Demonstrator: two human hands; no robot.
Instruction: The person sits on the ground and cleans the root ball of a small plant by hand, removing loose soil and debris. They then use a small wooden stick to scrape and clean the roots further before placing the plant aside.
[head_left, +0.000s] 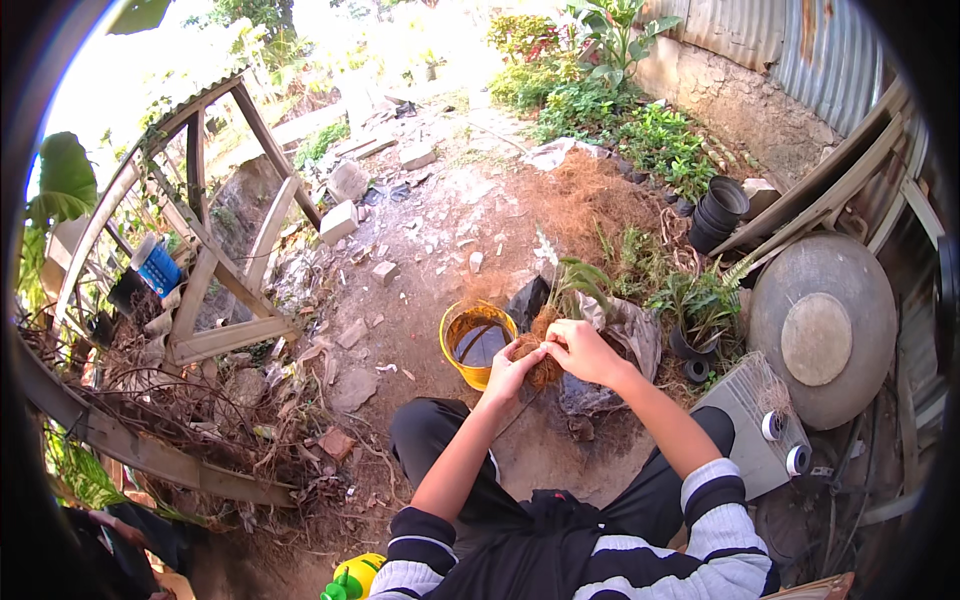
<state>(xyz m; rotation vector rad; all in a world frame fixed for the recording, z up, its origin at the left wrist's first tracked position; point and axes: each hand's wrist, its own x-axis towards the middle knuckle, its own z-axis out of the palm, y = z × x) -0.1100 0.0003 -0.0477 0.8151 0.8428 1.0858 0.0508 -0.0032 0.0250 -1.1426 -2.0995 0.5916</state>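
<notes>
A ball of brown coir-like fibre (546, 373) is pinched between my two hands, in front of my knees. My left hand (510, 373) grips its left side, and my right hand (585, 351) presses on it from the right, the fingertips of both almost meeting. A small leafy plant (581, 279) shows just beyond the hands; whether its stem runs into the ball is hidden by my fingers. Close by on the left stands a yellow bucket (448, 358) with dark liquid and a stick-like thing inside. Black plastic (528, 301) and a crumpled greyish sheet (639, 330) lie behind the hands.
Loose brown fibre (577, 199) covers ground ahead. At right are stacked black pots (716, 217), a round grey basin-like object (862, 315) and a grey board (750, 420) bearing tape rolls (798, 460). A wooden frame (225, 337) stands left; a yellow-green sprayer-like bottle (364, 571) is below. Another person's hand (120, 526) shows lower left.
</notes>
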